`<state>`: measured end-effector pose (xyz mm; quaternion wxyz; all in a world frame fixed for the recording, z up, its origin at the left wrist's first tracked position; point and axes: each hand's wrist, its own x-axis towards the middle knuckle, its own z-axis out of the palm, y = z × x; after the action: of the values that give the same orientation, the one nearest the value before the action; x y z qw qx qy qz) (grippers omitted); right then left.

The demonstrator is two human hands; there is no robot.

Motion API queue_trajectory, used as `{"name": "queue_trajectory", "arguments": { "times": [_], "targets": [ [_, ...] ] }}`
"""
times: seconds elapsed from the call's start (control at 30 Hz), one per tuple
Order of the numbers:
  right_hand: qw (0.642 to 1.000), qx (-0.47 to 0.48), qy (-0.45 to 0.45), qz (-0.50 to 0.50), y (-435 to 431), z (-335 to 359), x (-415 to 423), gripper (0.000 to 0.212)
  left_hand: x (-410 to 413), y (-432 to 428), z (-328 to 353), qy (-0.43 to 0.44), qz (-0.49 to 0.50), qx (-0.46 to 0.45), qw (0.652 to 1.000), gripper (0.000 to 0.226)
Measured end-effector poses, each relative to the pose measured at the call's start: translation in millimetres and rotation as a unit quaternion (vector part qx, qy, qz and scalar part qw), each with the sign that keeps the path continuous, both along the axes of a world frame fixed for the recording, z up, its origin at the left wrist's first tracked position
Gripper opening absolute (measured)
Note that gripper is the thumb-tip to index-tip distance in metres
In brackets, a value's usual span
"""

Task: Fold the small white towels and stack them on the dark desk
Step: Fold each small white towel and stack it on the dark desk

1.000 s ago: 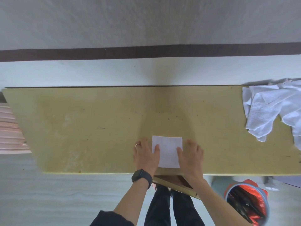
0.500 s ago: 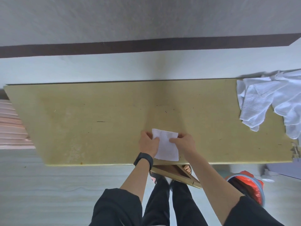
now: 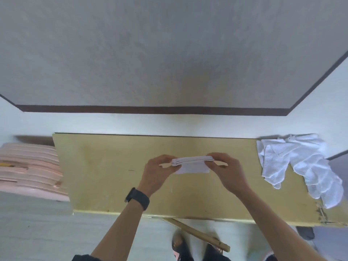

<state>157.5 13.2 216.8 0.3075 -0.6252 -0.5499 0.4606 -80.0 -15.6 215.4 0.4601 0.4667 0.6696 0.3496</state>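
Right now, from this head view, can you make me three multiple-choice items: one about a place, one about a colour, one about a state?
1. Where does the pile of unfolded towels lie?
A. At the right end of the tabletop
B. At its left end
C. On the floor

2. What colour is the watch on the left wrist?
A. Red
B. Black
C. White

3. How is the folded towel held?
A. It lies untouched
B. The left hand and the right hand each pinch one end
C. One hand alone carries it

Answers: 1 A, the heap lies by the right edge; 2 B, the band is black; 3 B, fingers of both hands close on its ends.
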Motion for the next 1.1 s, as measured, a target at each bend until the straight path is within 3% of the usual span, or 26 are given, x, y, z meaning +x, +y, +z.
{"name": "queue_trajectory", "arguments": {
  "times": [0.3,0.53,0.8,1.0,1.1],
  "targets": [
    [0.98,0.168,0.07,0.082,5.5,139.6,-15.9,0.005,-8.5,-29.4,156.8,-0.053,0.053,0.147,0.986,0.011],
    [0.95,0.241,0.117,0.158,-25.6,190.6,-46.0,0.007,2.9,-93.3,205.3,-0.041,0.185,0.238,0.952,0.021],
    [0.915,0.291,0.094,0.262,-130.8,190.5,-140.6,0.019,-6.8,-228.3,201.5,0.133,0.443,0.263,0.847,0.017],
    [0.862,0.27,0.117,0.412,-279.2,170.2,-229.6,0.019,-43.7,-398.8,183.0,0.148,0.597,0.207,0.761,0.016],
    [0.825,0.235,0.147,0.493,-373.4,163.0,-268.0,0.019,-54.9,-501.0,176.9,0.138,0.676,0.178,0.701,0.02]
  ]
}}
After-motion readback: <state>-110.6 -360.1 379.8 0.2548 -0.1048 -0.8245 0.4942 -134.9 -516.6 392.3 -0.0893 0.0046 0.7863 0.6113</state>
